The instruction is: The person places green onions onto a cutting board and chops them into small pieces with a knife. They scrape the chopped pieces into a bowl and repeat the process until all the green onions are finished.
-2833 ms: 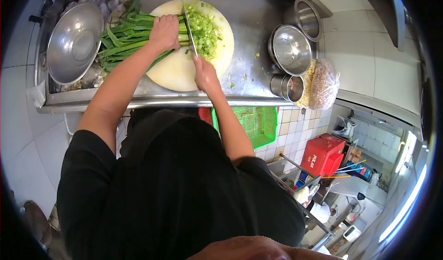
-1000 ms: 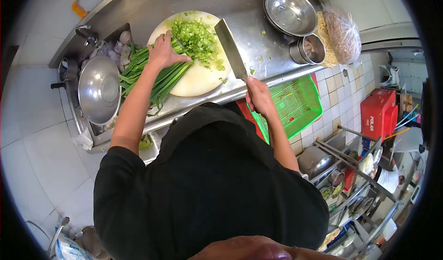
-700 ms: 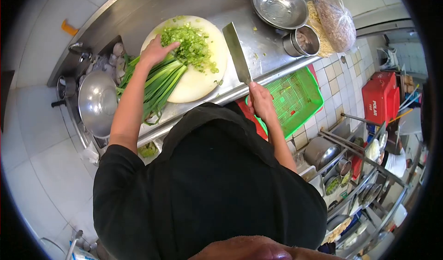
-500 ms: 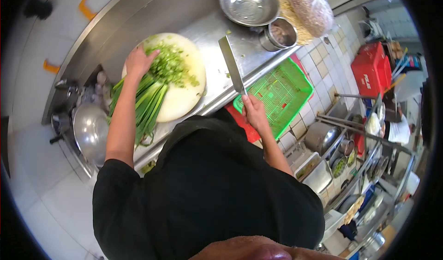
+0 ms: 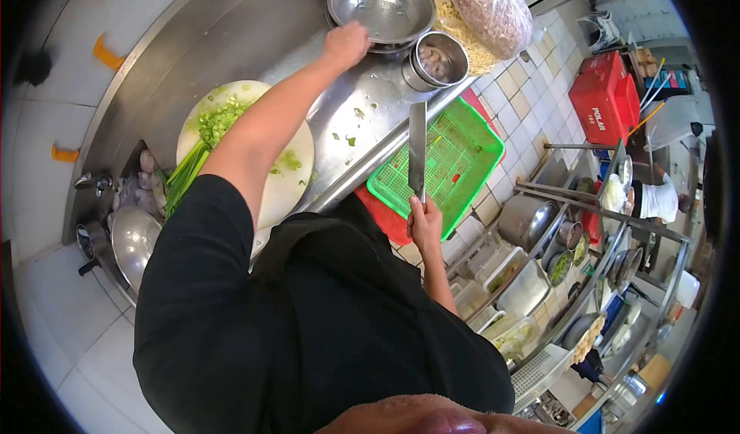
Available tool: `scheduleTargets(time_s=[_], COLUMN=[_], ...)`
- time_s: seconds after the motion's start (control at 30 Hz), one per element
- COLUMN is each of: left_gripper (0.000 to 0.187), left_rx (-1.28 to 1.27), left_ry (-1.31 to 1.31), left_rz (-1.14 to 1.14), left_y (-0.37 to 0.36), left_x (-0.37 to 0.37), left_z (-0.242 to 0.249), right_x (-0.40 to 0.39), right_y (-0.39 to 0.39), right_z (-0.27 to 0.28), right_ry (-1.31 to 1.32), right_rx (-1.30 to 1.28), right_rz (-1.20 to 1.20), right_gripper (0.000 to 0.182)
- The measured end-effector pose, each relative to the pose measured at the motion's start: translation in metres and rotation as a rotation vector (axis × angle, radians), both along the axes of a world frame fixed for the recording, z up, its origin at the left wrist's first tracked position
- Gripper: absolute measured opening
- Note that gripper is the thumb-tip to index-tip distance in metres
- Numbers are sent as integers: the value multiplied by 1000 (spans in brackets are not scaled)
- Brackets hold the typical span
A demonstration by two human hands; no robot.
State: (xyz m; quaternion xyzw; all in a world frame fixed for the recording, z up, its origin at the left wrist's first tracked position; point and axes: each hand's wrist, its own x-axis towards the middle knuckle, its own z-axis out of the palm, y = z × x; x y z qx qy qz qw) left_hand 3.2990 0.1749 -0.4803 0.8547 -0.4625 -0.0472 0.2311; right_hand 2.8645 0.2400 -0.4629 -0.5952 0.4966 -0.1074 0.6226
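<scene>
Since the half-second-earlier frame, the left hand (image 5: 345,46) has gone from the chopped greens (image 5: 218,122) to the steel bowl (image 5: 381,6), and the cleaver (image 5: 417,145) has swung to point towards twelve o'clock.

In the head view, the left hand is at the bowl's seven o'clock edge, fingers curled; whether they have closed on the rim I cannot tell. The right hand (image 5: 426,222) is wrapped firmly around the cleaver's handle, near the centre, the blade appearing in front of the green basket (image 5: 478,153). Keeping it out to that side probably leaves the reaching arm free of the edge.

The greens lie on the round board (image 5: 301,145) at ten o'clock, partly hidden by the left forearm (image 5: 262,126); the uncut stalks (image 5: 183,176) run off towards seven, likely so their cut ends face the chopping space. On the worktop (image 5: 262,25), a steel pot (image 5: 414,72) stands at one o'clock, near the bowl, presumably for easy reach.
</scene>
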Motion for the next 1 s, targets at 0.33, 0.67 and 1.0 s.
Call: scheduleTargets(time_s=[0.33,0.67,1.0], left_gripper=[16,36,60], left_rx=[-381,-200,-228], left_ry=[123,211,8], left_rz=[-50,-20,474], left_y=[178,214,350], left_x=[-75,-165,-119], left_z=[40,-30,39], right_x=[-4,18,68], right_y=[-33,-64,-3], right_z=[-1,28,45], right_ry=[-47,-55,-41], right_rx=[-44,-237,423], right_rz=[-112,72,559], right_gripper=[26,22,20])
